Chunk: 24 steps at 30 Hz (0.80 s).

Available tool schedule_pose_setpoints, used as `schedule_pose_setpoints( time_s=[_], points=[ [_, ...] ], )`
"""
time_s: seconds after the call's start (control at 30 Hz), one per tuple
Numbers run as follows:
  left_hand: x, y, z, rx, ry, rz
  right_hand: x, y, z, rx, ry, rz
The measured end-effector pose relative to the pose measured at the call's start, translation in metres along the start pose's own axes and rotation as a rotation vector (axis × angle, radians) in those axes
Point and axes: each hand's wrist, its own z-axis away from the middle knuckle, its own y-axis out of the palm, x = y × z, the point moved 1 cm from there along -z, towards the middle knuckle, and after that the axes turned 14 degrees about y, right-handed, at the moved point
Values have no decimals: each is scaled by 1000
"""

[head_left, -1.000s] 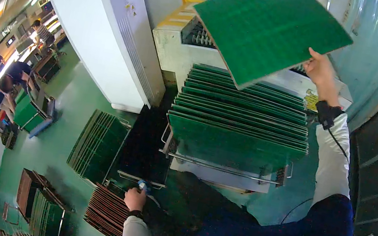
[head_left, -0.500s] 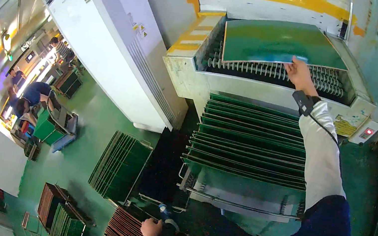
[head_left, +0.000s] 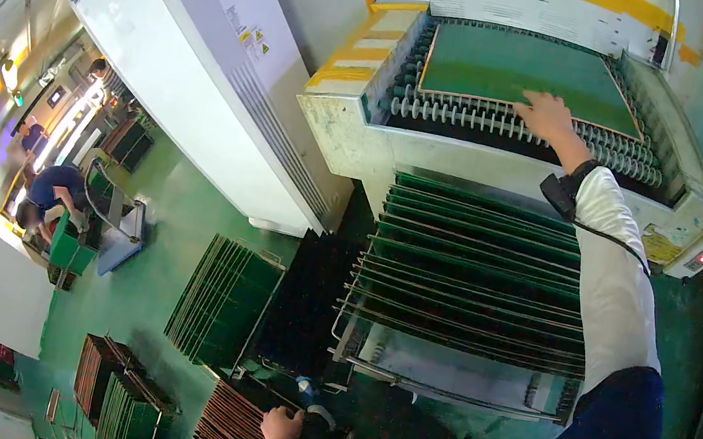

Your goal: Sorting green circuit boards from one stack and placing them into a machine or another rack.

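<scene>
My right hand (head_left: pixel 546 119) spreads empty over the near edge of the green board (head_left: pixel 501 65) on the rollers (head_left: pixel 612 155) at one o'clock, my left hand (head_left: pixel 281 429) half-curls at six, hold unclear, and a crooked nudge could skew the board.

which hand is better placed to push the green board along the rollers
The right hand, most likely: it is at the near edge of the green board on the rollers. The left hand is low down beside the reddish-brown panels, well away from that board.
</scene>
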Motion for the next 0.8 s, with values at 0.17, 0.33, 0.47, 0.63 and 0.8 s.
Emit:
schedule_pose_setpoints(
  time_s=[0.17,0.33,0.47,0.63,0.8],
  points=[
    [-16,-19,-1,71,-56,40,11,2,-8,192,91,112],
    [-4,-10,1,79,-61,42,-11,29,-66,231,73,107],
    [-4,-12,4,83,-115,64,-11,32,-85,270,26,84],
    [-15,-23,-1,137,-125,75,-5,23,-86,240,19,1],
    [-22,-8,-11,86,-24,25,-26,27,-63,141,-204,-132]
  ],
)
